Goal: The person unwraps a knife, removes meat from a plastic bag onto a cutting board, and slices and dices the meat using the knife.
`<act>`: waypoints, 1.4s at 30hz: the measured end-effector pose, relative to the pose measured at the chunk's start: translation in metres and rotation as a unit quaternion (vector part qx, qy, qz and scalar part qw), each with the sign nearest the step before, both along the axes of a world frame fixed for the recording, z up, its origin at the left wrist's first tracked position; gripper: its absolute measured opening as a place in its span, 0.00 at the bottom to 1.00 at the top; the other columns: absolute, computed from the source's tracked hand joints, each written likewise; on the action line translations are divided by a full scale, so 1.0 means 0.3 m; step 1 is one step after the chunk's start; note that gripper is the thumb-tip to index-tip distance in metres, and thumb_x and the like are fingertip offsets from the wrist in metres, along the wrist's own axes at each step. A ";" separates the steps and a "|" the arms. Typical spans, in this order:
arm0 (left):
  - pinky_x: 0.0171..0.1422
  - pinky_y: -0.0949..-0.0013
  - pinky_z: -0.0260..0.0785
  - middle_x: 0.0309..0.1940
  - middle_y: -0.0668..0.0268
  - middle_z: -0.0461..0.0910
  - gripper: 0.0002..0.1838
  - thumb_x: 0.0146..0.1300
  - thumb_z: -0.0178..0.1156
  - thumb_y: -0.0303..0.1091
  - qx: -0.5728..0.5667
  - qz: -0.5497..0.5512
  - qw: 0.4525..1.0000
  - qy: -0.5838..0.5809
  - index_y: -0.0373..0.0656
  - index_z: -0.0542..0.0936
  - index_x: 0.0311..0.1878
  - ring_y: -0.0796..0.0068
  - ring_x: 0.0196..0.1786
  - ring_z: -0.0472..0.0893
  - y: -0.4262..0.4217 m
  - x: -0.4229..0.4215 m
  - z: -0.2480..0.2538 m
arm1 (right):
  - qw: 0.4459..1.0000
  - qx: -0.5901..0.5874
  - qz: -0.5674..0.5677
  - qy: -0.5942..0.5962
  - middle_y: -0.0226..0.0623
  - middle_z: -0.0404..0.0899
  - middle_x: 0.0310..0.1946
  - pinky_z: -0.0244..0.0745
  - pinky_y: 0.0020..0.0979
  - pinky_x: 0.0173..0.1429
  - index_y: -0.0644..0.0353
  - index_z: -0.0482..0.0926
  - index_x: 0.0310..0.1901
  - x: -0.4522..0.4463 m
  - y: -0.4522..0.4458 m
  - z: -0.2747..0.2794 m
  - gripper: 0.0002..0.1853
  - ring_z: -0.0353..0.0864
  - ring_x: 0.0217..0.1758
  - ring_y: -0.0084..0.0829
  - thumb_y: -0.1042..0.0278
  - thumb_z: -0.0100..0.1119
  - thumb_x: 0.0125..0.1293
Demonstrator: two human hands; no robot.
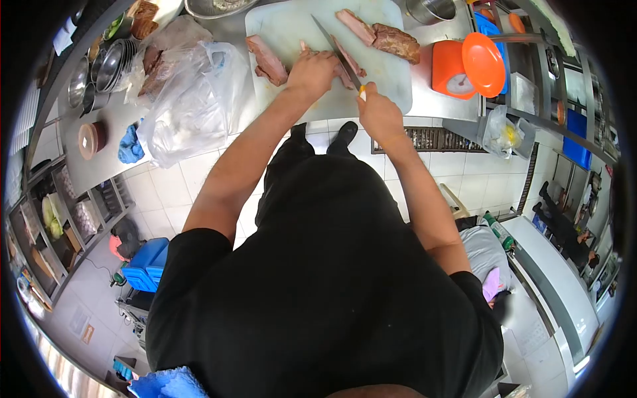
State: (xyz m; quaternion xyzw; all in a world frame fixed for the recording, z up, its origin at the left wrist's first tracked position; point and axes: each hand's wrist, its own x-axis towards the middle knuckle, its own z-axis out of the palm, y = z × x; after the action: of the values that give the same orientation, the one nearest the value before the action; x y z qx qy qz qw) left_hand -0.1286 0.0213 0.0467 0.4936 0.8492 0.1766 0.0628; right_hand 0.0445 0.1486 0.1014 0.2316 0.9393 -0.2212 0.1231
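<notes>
A long knife [326, 38] with a yellowish handle is gripped in my right hand [381, 118], its blade slanting up and left across the white cutting board [292, 23]. Beside the blade, my left hand [313, 73] has its fingers curled down on a piece of meat [346, 81], which it partly hides. Just right of the blade lies a thin strip of meat [352, 58]. Further left on the board is a larger chunk of meat [267, 61]. At the upper right rest a pale cut piece [355, 26] and a browned chunk of meat [396, 44].
Plastic bags [192, 99] with meat inside cover the counter's left side, near stacked metal bowls [116, 65] and a blue cloth [131, 144]. An orange scale [451, 69] with an orange plate [483, 65] stands right of the board. A metal pot [431, 9] sits behind.
</notes>
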 end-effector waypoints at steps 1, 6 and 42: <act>0.68 0.50 0.72 0.45 0.64 0.87 0.08 0.66 0.69 0.35 0.008 0.010 1.000 0.001 0.46 0.86 0.46 0.56 0.54 0.87 -0.003 -0.011 -0.008 | 1.000 0.002 0.006 -0.010 0.58 0.88 0.34 0.84 0.58 0.44 0.65 0.70 0.57 0.016 0.001 0.040 0.18 0.90 0.38 0.61 0.58 0.56 0.80; 0.68 0.50 0.70 0.43 0.65 0.87 0.06 0.66 0.69 0.36 0.006 0.031 0.998 0.055 0.46 0.89 0.42 0.56 0.54 0.87 0.003 -0.010 -0.008 | 0.999 0.012 0.023 -0.046 0.56 0.88 0.32 0.84 0.57 0.42 0.64 0.70 0.57 0.126 -0.025 0.099 0.18 0.90 0.36 0.60 0.57 0.56 0.80; 0.68 0.46 0.76 0.62 0.55 0.82 0.35 0.60 0.77 0.33 -0.140 -0.050 0.989 -0.023 0.48 0.74 0.70 0.48 0.63 0.84 -0.123 -0.192 0.084 | 0.999 0.031 -0.003 0.031 0.51 0.87 0.39 0.85 0.54 0.42 0.62 0.71 0.53 0.180 -0.066 -0.071 0.12 0.90 0.38 0.56 0.62 0.53 0.80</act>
State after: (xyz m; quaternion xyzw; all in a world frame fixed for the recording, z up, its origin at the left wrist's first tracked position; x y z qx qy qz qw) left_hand -0.1863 -0.0156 0.0719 0.5175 0.8382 0.0644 0.1597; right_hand 0.0984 0.1287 0.0803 0.2311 0.9483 -0.2000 0.0858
